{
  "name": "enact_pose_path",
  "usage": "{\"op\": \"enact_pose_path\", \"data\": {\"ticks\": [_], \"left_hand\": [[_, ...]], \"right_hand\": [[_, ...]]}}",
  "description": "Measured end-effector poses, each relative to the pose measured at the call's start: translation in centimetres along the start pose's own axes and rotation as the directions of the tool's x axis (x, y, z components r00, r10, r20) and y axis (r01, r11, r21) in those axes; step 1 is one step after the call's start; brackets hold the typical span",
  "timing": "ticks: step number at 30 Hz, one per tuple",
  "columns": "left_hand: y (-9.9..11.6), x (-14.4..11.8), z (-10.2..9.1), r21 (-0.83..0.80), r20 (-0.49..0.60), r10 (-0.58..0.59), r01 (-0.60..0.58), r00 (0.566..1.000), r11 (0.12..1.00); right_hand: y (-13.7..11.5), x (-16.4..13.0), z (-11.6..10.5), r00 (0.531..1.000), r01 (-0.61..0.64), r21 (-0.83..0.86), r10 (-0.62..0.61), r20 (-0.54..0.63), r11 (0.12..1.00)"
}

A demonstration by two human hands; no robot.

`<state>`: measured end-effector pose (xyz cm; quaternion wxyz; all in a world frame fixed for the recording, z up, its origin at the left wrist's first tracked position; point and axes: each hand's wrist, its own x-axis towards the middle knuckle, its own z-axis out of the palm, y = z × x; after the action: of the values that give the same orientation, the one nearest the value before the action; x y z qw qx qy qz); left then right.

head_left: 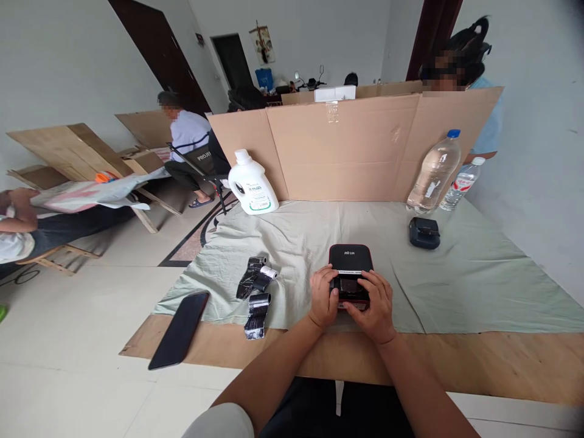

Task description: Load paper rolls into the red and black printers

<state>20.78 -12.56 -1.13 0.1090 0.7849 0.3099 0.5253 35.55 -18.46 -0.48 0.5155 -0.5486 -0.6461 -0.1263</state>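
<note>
Head view – left hand (323, 297) and right hand (373, 306) grasping printer (350, 261) near cloth (456, 286) edge

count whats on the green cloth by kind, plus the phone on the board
black devices: 2
clear water bottles: 2
white detergent jug: 1
paper rolls: 2
phone: 1
total: 8
</note>
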Motion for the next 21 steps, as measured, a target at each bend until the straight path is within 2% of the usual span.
{"op": "enact_pose_path", "data": {"ticks": [5, 8, 11, 13, 15, 17, 18, 19, 21], "left_hand": [[-0.1, 0.0, 0.2, 0.017, -0.012, -0.001, 0.001, 1.0, 1.0], [0.1, -0.2, 0.2, -0.029, -0.022, -0.017, 0.016, 1.0, 0.999], [0.2, -0.5, 0.1, -0.105, -0.022, -0.165, 0.162, 0.986, 0.981], [0.2, -0.9, 0.2, -0.166, 0.01, -0.352, 0.349, 0.936, 0.922], [0.1, -1.2, 0.4, -0.246, 0.115, -0.537, 0.548, 0.836, 0.8], [0.0, -1.3, 0.6, -0.331, 0.261, -0.626, 0.677, 0.735, 0.657], [-0.1, -1.1, 0.5, -0.367, 0.317, -0.635, 0.708, 0.705, 0.603], [-0.3, -0.8, 0.3, -0.396, 0.35, -0.634, 0.722, 0.69, 0.567], [-1.1, 0.4, -0.5, -0.433, 0.356, -0.631, 0.72, 0.69, 0.543]], "right_hand": [[-0.1, 0.6, 0.1, 0.998, -0.055, -0.08, 0.058, 0.029, 0.995], [0.1, 0.6, -0.2, 0.997, -0.047, -0.066, 0.051, 0.06, 0.997], [0.4, -0.3, -0.9, 0.989, -0.07, 0.001, 0.07, 0.127, 0.998], [0.6, -1.4, -1.3, 0.972, -0.198, 0.031, 0.192, 0.138, 0.98], [0.7, -2.5, -1.4, 0.93, -0.345, 0.103, 0.324, 0.174, 0.933], [0.6, -3.1, -1.2, 0.892, -0.427, 0.205, 0.374, 0.254, 0.881], [0.4, -3.0, -1.1, 0.882, -0.442, 0.247, 0.368, 0.294, 0.862], [0.1, -2.6, -0.8, 0.88, -0.443, 0.274, 0.355, 0.316, 0.854], [-0.5, -0.9, 0.3, 0.893, -0.41, 0.297, 0.313, 0.323, 0.862]]}}
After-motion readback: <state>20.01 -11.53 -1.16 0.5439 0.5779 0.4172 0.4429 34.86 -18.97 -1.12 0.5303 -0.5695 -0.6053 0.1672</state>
